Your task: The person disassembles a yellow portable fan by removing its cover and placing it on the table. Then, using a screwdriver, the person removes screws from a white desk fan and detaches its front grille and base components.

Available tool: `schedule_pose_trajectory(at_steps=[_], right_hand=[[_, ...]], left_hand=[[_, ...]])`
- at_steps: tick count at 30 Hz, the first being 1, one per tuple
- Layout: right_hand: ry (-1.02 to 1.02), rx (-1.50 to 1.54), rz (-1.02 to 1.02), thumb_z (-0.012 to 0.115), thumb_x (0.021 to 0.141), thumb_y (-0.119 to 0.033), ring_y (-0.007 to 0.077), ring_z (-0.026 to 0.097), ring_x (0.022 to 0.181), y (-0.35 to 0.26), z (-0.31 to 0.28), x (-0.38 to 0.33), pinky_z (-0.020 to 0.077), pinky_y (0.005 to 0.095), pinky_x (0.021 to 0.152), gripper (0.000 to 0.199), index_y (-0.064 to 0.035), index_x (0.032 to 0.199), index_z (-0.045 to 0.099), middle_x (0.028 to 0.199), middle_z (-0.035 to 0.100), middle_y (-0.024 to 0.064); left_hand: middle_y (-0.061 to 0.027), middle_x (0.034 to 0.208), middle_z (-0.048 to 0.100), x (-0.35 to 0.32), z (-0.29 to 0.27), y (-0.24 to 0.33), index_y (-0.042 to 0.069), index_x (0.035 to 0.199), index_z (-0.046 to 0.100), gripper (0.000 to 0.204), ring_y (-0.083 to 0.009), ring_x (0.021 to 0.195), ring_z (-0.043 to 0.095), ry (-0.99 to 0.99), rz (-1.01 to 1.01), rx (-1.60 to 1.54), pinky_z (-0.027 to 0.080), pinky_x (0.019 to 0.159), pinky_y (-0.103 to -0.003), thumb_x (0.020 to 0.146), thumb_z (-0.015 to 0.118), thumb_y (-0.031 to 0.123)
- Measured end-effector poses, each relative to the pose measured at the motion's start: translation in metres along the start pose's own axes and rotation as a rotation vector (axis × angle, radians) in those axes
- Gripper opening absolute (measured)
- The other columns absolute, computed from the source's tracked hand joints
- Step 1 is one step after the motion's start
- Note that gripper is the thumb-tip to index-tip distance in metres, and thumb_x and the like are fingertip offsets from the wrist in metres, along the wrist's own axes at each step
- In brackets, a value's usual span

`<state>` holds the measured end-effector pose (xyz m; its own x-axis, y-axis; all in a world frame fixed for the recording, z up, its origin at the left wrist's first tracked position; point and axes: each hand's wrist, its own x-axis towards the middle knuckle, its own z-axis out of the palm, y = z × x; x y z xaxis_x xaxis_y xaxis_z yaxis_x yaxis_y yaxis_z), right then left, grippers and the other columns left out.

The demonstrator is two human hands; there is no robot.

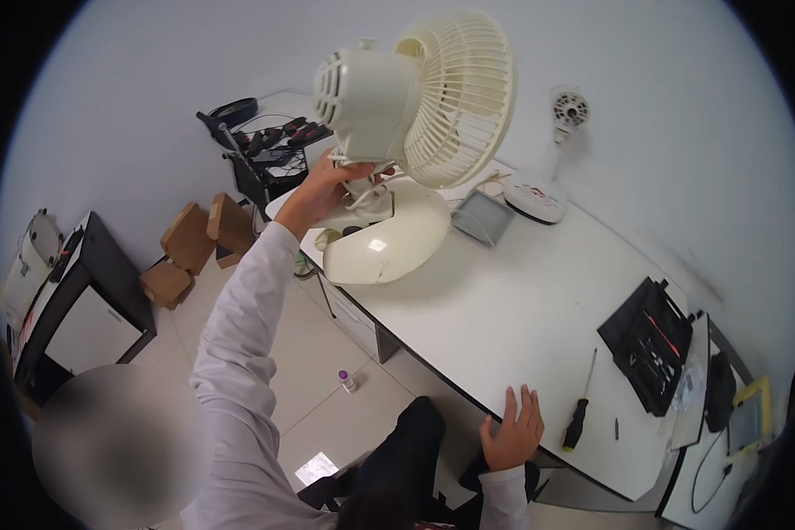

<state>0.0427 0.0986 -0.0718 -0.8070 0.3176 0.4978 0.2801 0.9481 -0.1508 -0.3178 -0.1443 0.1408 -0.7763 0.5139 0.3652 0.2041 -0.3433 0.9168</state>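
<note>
A cream desk fan point(371, 97) with a ribbed grille stands at the far end of the white table. My left hand point(327, 187) is wrapped round its neck, just below the motor housing. The fan's wide rounded base point(389, 238) sits under that hand at the table's left edge. At the near edge, my right hand point(514, 431) rests on the tabletop with its fingers spread and nothing in it. A screwdriver point(579, 411) with a black and yellow handle lies just right of it, beside a small dark bit point(617, 429).
An open black tool case point(649, 349) lies at the table's right. Behind the fan base are a grey tray point(482, 217) and another white fan point(539, 196) without a grille. Cardboard boxes point(190, 238) and a purple-capped bottle point(346, 380) are on the floor.
</note>
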Motion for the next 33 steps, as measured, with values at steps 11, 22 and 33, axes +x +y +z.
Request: schedule_pose_trajectory(at_steps=[11,22,33], right_hand=[[0.020,0.085,-0.016,0.068,0.076,-0.026,0.0368,0.042,0.129,0.005,-0.002,-0.001,0.0386,0.0470,0.099,0.059,-0.0076,0.130,0.053,0.137,0.047,0.0165],[-0.446,0.652,-0.149,0.066,0.085,-0.040,0.0407,0.035,0.134,0.024,-0.050,-0.055,0.0245,0.0492,0.112,0.080,0.0009,0.144,0.033,0.144,0.040,0.0227],[-0.388,2.056,0.569,0.053,0.098,-0.021,0.0087,0.052,0.062,0.051,-0.103,-0.056,0.0396,0.0186,0.048,0.020,-0.0025,0.107,0.056,0.080,0.054,0.0052]], left_hand=[[-0.0157,0.104,0.065,0.020,0.054,-0.060,0.000,0.121,0.053,0.045,-0.0278,0.092,0.066,-0.441,-0.140,-0.660,0.057,0.080,-0.043,0.082,0.064,0.019],[-0.0164,0.102,0.065,0.026,0.066,-0.078,0.000,0.123,0.050,0.047,-0.0294,0.091,0.066,-0.325,-0.058,-0.857,0.057,0.081,-0.044,0.082,0.065,0.017],[-0.0171,0.100,0.065,-0.015,0.067,-0.059,0.000,0.126,0.048,0.049,-0.0309,0.091,0.066,-0.362,-0.173,-0.612,0.057,0.081,-0.044,0.083,0.066,0.015]])
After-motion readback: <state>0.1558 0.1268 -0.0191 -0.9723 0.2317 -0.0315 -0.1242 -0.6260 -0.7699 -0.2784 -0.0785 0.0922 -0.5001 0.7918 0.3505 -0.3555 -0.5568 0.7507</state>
